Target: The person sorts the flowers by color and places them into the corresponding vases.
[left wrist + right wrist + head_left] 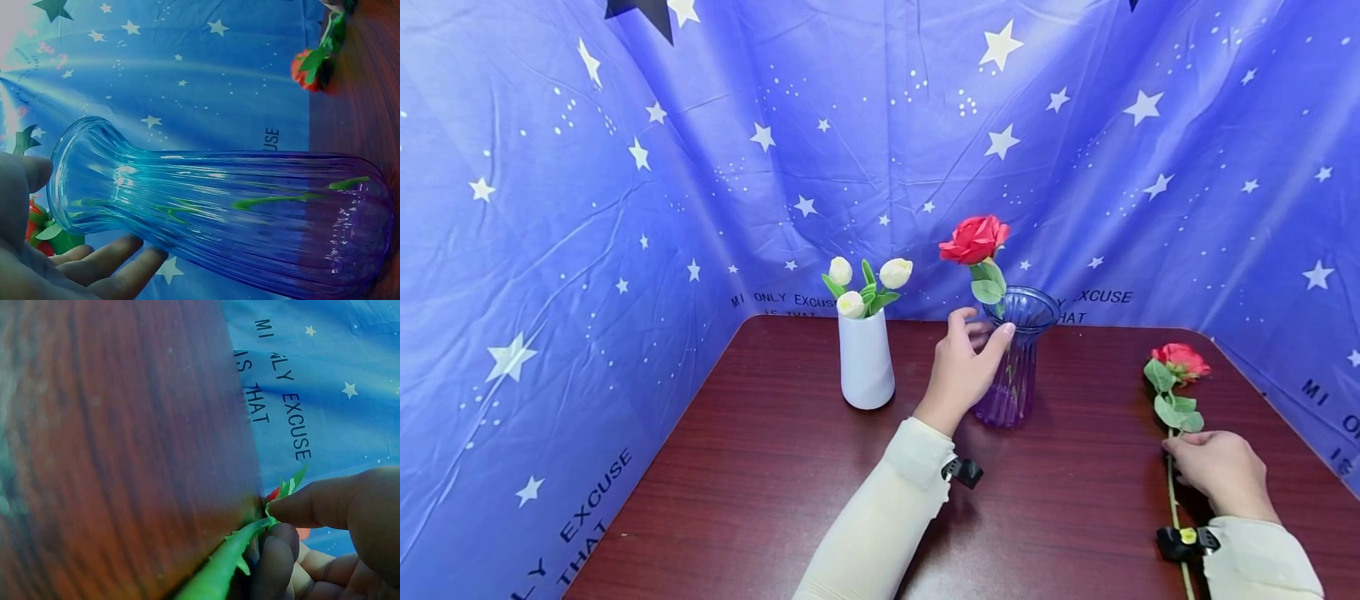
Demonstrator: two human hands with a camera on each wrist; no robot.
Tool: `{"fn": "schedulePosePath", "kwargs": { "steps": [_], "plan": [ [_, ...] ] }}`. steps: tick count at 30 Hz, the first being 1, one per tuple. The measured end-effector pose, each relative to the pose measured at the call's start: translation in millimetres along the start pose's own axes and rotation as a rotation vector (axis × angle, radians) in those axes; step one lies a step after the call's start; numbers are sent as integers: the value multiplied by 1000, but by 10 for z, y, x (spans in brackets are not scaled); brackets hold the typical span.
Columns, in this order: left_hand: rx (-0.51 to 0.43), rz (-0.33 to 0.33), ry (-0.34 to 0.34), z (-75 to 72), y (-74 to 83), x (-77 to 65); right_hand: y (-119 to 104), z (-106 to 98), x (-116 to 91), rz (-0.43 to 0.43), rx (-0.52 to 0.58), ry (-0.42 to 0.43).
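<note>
A clear ribbed vase [1009, 375], blue at the flared rim and purple at the base, stands upright with one red rose [976, 240] in it. Beside the vase's neck is my left hand [964, 367], thumb right at the rim and fingers spread loosely apart. Seen from the left wrist, the left fingertips [115, 253] overlap the glass [250, 212], and green stem shows through it. On the right, my right hand [1221, 468] pinches the stem of a second red rose [1182, 361] below its leaves. In the right wrist view that thorny green stem [215, 569] runs between thumb and fingers.
A white vase [865, 362] with three white tulips [852, 304] stands left of the glass vase. The dark red wooden table [760, 467] is walled in by a blue star-patterned cloth [865, 150] at the back and sides.
</note>
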State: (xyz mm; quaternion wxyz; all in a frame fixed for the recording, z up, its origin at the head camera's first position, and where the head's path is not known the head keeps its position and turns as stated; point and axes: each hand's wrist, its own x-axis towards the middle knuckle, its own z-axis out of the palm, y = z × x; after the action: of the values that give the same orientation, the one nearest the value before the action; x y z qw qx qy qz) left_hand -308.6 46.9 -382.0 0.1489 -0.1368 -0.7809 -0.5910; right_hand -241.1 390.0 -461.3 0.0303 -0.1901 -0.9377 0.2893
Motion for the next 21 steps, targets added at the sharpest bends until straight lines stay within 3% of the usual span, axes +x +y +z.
{"fn": "schedulePosePath", "kwargs": {
  "steps": [4, 10, 21],
  "plan": [
    [58, -31, -49, 8, -16, -5, 0, 12, -14, 19, 36, -2],
    [133, 24, -72, 30, -62, 11, -20, 27, -23, 28, 74, 3],
    [140, 3, -79, 39, -85, 27, -21, 23, -22, 27, 64, 8]
  ]
}}
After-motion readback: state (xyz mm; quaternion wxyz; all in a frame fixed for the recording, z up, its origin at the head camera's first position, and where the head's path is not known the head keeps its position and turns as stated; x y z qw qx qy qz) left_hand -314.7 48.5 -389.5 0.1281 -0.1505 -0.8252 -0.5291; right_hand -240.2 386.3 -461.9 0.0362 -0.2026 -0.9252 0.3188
